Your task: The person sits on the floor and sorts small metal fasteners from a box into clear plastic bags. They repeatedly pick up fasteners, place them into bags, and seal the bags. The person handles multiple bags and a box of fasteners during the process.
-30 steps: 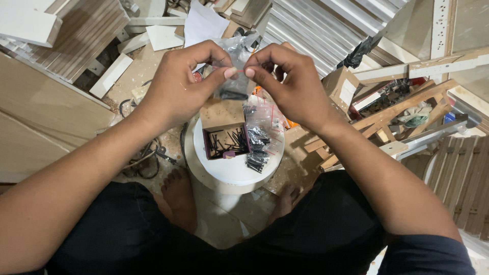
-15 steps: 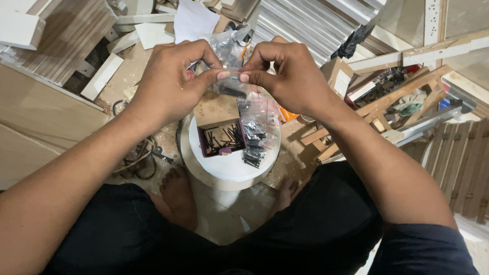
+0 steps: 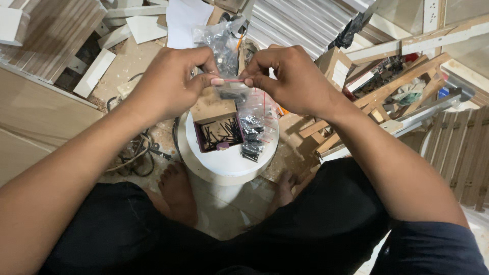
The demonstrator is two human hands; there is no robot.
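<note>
Above white stool (image 3: 229,160) | both grips, left hand (image 3: 170,84), right hand (image 3: 290,76), clamped on plastic bag (image 3: 250,119) top

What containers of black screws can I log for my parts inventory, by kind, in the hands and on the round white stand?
Clear plastic bags of black screws: 1, pinched at its top by left hand and right hand, bag hanging down.
Small open boxes of black screws: 1, box on the white stand.
Total: 2
</note>
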